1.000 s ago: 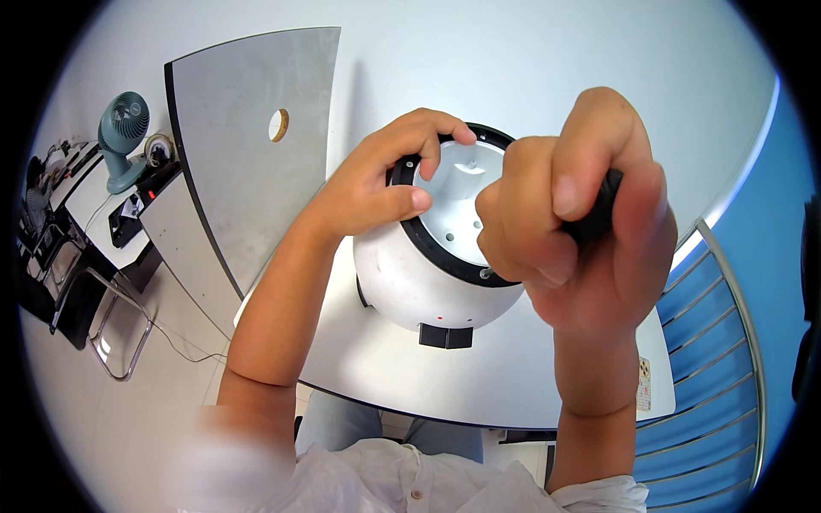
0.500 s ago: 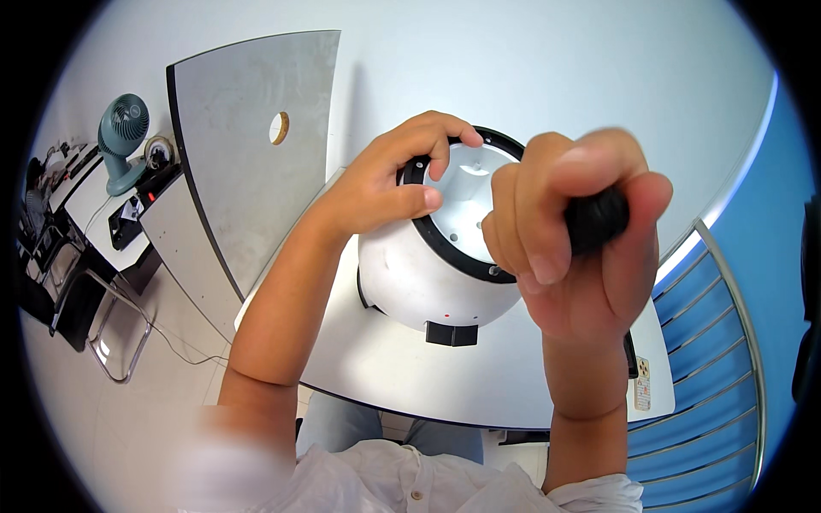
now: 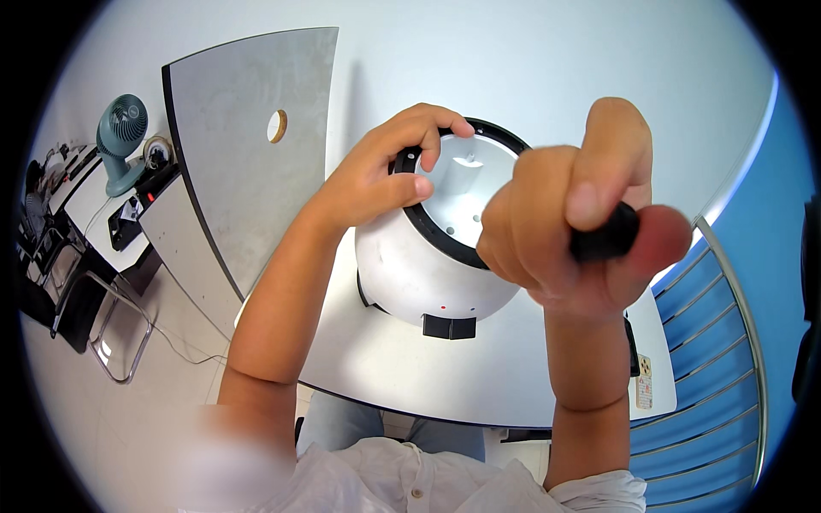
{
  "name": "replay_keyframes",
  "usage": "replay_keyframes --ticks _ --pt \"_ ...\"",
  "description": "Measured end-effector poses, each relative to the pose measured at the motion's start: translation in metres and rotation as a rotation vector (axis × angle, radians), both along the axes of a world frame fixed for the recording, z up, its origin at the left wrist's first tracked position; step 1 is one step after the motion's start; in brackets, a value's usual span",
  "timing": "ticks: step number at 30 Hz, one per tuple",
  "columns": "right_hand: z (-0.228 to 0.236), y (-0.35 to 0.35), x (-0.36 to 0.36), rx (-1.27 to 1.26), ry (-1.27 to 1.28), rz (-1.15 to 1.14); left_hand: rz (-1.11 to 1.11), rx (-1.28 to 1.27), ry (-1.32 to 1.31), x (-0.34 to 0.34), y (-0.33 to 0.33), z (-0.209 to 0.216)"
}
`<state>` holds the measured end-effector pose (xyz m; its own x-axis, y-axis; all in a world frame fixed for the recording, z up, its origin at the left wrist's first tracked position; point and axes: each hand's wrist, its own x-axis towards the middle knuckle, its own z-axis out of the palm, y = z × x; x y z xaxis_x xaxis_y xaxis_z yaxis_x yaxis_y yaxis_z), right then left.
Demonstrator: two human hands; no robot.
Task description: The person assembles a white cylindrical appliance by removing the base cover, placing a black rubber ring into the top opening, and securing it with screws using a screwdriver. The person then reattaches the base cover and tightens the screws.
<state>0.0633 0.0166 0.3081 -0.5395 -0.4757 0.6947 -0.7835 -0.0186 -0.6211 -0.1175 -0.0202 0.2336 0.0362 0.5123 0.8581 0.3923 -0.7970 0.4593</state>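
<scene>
A white, rounded housing (image 3: 428, 274) with an open top stands on the white table (image 3: 368, 355). Around its opening runs a black ring (image 3: 440, 242) with screw holes. My left hand (image 3: 368, 179) grips that ring at the upper left, with fingertips over the edge and thumb on the rim. Raised above the ring's right side, my right hand (image 3: 556, 227) is closed round a black handle (image 3: 605, 237), seen end-on. The tool's working end is hidden behind the hand, so its kind cannot be told. Small holes show inside the housing's pale interior.
A grey board (image 3: 248, 128) with a round hole leans at the left. Beyond it are a green fan (image 3: 124, 132) on another desk and a folding chair (image 3: 94, 308). To the right stands a metal railing (image 3: 735, 316). A small card (image 3: 644, 380) lies at the table's right edge.
My right hand has turned about the handle, its index finger now raised and its thumb swung outward to the right. The left hand keeps its grip on the ring, barely shifted.
</scene>
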Motion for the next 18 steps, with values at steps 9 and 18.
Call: replay_keyframes --ticks 9,18 --pt "0.000 0.002 -0.011 -0.083 -0.132 0.098 -0.002 -0.175 -0.049 -0.007 -0.002 -0.006" --pt "-0.003 0.005 0.002 -0.001 0.058 -0.078 0.004 -0.050 0.026 -0.006 0.004 0.000"
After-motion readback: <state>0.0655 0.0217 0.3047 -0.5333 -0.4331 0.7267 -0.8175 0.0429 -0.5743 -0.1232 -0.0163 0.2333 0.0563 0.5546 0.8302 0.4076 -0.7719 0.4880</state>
